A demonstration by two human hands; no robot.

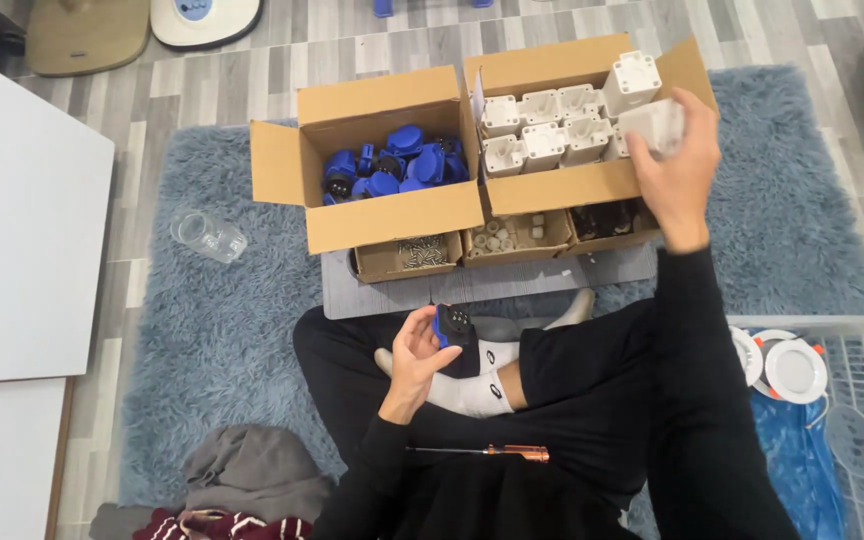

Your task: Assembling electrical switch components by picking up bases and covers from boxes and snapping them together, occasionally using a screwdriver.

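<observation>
Risk, white part: I judge the white plastic housing (655, 124) could slip from the right hand (679, 165) – it's gripped at one end only, held in the air over the right cardboard box (552, 186), and would knock the other white housings (544, 132) standing packed inside.
Risk, blue part: small blue-and-black plug piece (453, 326) sits at fingertip level in the left hand (414, 358) above the lap; a loose pinch could drop it into the grey shag rug (222, 320), hard to find again, I think.
Risk, tool: screwdriver w/ copper handle (492, 452) lies loose across the lap – could roll off if the legs shift.
Right grip: fingers wrapped about halfway closed round the white housing, palm down.
Left grip: narrow pinch, thumb & fingers on the plug piece.
Nearby: left box holds blue caps (397, 165); small trays of screws (420, 252) sit in front on a grey board (482, 285).
</observation>
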